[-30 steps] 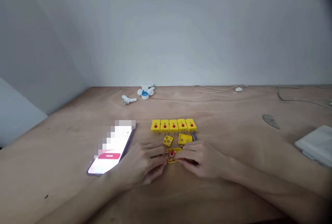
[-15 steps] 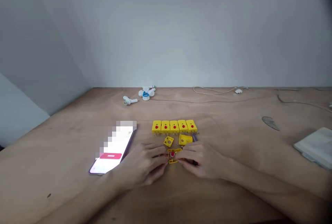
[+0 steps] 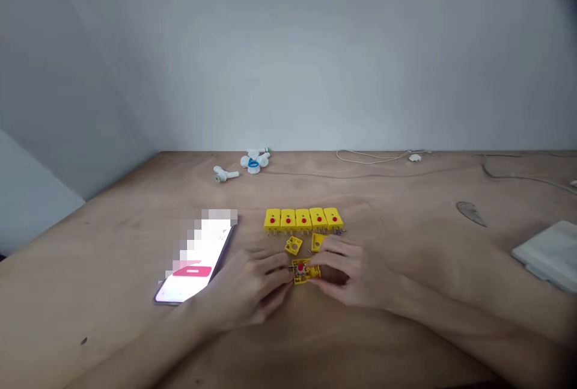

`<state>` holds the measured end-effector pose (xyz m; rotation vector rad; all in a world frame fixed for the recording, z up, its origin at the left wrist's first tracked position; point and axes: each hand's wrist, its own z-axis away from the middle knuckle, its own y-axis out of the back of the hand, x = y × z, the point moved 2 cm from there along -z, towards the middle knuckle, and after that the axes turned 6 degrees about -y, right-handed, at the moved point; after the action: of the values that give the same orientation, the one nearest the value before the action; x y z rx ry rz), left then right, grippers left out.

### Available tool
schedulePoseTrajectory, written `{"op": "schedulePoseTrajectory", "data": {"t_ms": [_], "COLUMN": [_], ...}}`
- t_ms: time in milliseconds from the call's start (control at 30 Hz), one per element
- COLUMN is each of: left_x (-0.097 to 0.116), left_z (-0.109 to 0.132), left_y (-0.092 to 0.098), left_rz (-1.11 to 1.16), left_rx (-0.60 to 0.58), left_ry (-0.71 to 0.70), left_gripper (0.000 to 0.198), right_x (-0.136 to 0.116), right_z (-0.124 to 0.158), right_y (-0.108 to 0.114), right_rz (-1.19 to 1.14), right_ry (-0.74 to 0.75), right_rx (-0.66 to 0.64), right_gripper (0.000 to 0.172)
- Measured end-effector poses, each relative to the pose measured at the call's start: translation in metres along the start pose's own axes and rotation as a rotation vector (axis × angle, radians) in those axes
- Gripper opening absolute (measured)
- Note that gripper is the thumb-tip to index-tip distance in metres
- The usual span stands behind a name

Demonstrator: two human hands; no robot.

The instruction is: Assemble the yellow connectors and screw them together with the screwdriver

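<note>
An opened yellow plug housing (image 3: 296,278) lies flat between my hands, a red button (image 3: 300,267) and small metal parts inside it. My left hand (image 3: 252,281) pinches its left end, beside metal pins that stick out there. The thumb and a finger of my right hand (image 3: 349,272) close around its right end. Just beyond are a small yellow cover piece (image 3: 293,246) with a round hole and a yellow half-shell (image 3: 317,241), partly hidden by my right fingers. Several closed yellow plugs (image 3: 303,219) with red buttons stand in a row behind, pins toward me.
A lit phone (image 3: 193,269) lies left of my hands. White plastic fittings (image 3: 226,174) and a white part with a blue ring (image 3: 253,166) sit near the wall. A pale cord (image 3: 378,161) runs along the back; a white case (image 3: 550,254) lies at the right.
My right fingers have drawn back to the right on the housing, uncovering more of its inside and right end. They now cover more of the yellow half-shell. My left hand stays put.
</note>
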<state>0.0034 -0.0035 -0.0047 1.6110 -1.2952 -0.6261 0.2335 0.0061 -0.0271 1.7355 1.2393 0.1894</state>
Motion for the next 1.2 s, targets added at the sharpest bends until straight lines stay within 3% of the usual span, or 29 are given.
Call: {"op": "schedulePoseTrajectory", "data": {"t_ms": [200,433,733,1200], "left_x": [-0.001,0.000,-0.008,-0.012], "left_z": [0.000,-0.004,-0.001,0.000], "left_y": [0.000,0.002,0.003,-0.005], "left_rz": [0.019,0.022,0.016,0.062], "left_rx": [-0.018,0.033,0.130,0.121], "left_ry": [0.036,0.061,0.271,0.219], "left_gripper": [0.021,0.014,0.017,0.010], "right_x": [-0.001,0.000,0.006,0.008], "right_z": [-0.004,-0.004,-0.003,-0.003], "right_y": [-0.001,-0.002,-0.004,-0.003], "right_rz": [0.038,0.048,0.046,0.033], "right_ry": [0.018,0.050,0.030,0.043], "right_rx": [-0.049,-0.035,-0.021,-0.018], "right_gripper": [0.026,0.023,0.019,0.020]}}
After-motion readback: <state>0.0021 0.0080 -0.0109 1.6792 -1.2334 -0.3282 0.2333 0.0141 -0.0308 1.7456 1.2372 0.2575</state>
